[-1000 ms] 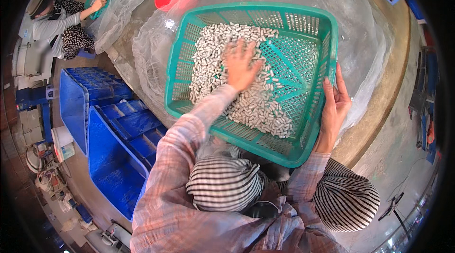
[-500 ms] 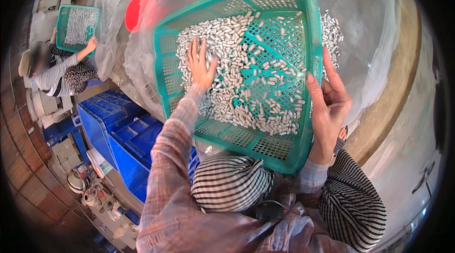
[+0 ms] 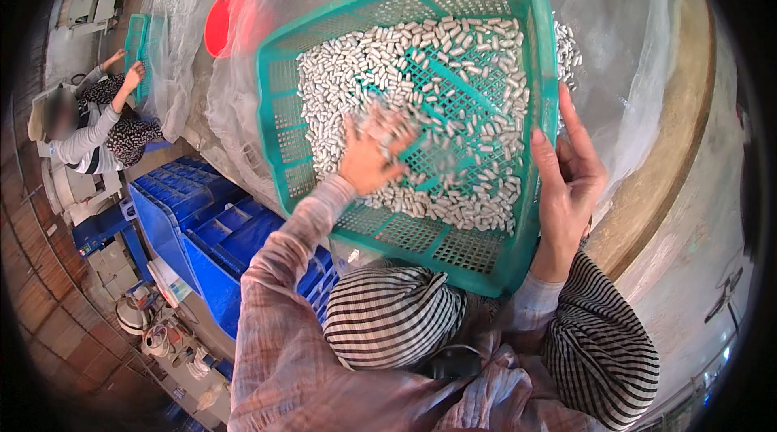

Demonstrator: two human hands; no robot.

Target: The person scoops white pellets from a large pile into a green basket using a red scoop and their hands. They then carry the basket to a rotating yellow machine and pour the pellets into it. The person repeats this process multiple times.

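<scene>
Left grip [image 3: 368, 163] spread on many capsules [image 3: 333, 80]; right grip [image 3: 571, 185] clamped on one green basket [image 3: 545, 31].

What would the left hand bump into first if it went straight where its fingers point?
The left hand would probably meet the pale capsules just ahead in the green basket; blur leaves its depth unclear.

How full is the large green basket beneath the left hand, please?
Partly full: pale capsules cover much of the green basket, but bare mesh shows around its middle.
</scene>
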